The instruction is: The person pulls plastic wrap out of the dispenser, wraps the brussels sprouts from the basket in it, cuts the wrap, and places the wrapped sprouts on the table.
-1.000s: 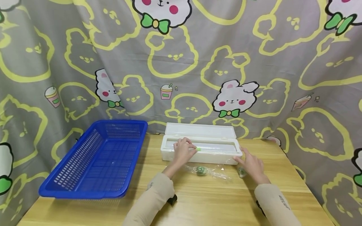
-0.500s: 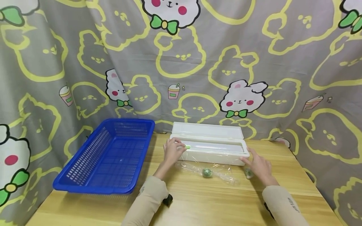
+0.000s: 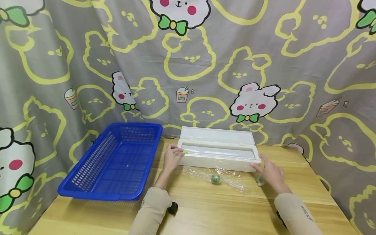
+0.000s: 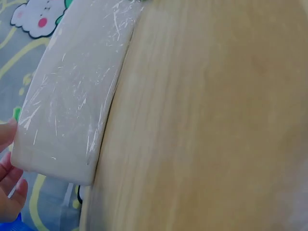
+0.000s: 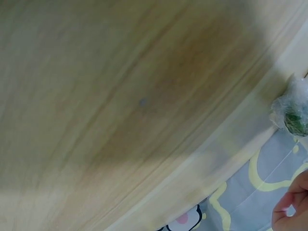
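Note:
A long white cling film dispenser lies near the back of the table, its lid raised. At its left end my left hand pinches a small green slide cutter on the front rim. My right hand grips the right end, thumb in front. Clear film hangs over the front face and spreads on the table around a round green item. Another film-wrapped green item lies beside my right hand; the right wrist view also shows a wrapped green bundle.
A blue plastic basket with slotted sides stands to the left of the dispenser. Behind the wooden table hangs a grey curtain with cartoon prints. Both forearms reach in from the front edge.
My left hand has slid the green cutter leftward along the dispenser, from near its middle to its left end. My right hand stays at the right end. The head view has shifted slightly.

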{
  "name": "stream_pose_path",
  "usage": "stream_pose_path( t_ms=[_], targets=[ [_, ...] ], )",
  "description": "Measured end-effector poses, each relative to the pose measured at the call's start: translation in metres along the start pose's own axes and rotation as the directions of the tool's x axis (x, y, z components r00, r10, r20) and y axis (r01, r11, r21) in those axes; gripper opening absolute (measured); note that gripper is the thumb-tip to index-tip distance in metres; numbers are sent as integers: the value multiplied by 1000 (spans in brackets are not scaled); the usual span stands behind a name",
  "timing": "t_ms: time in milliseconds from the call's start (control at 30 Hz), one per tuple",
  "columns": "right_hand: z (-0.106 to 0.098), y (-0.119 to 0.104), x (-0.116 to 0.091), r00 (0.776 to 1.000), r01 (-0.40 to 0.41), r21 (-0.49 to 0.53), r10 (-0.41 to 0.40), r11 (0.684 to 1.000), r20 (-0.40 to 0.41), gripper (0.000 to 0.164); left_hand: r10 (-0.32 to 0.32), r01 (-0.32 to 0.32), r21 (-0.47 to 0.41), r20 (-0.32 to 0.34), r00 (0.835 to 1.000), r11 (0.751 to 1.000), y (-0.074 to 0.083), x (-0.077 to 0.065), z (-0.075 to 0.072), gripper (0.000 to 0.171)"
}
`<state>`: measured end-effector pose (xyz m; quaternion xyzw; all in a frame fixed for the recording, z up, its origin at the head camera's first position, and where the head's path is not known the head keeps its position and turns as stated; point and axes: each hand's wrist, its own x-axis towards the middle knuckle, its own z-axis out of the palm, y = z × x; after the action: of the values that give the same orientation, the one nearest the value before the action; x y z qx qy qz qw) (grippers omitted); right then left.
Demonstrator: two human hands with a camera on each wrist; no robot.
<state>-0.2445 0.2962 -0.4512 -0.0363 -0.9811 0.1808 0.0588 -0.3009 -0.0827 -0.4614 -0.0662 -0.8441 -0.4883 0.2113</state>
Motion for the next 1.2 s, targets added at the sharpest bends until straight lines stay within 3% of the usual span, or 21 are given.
stream_pose_path(
  t_ms=[167, 533, 667, 1033, 1200],
  targets=[
    [-2, 0, -2, 1000, -5, -2, 5, 1000, 12, 73, -32, 27, -78, -67, 997, 997, -2, -3, 1, 11],
    [-3, -1, -1, 1000, -4, -13, 4, 1000, 19, 75, -31, 26, -43, -128, 991, 999, -5, -4, 1, 9],
    [-2, -1, -1, 999, -14, -10, 14, 1000, 33, 77, -51, 41, -77, -141, 989, 996, -8, -5, -2, 9],
    [-2, 0, -2, 999, -8, -4, 8, 1000, 41, 78, -151, 123, -211, -118, 982, 970, -14, -5, -6, 12],
    [-2, -1, -1, 999, 31, -13, -31, 999, -19, 76, -180, 158, -231, -76, 981, 960, -12, -4, -8, 15]
  ],
)
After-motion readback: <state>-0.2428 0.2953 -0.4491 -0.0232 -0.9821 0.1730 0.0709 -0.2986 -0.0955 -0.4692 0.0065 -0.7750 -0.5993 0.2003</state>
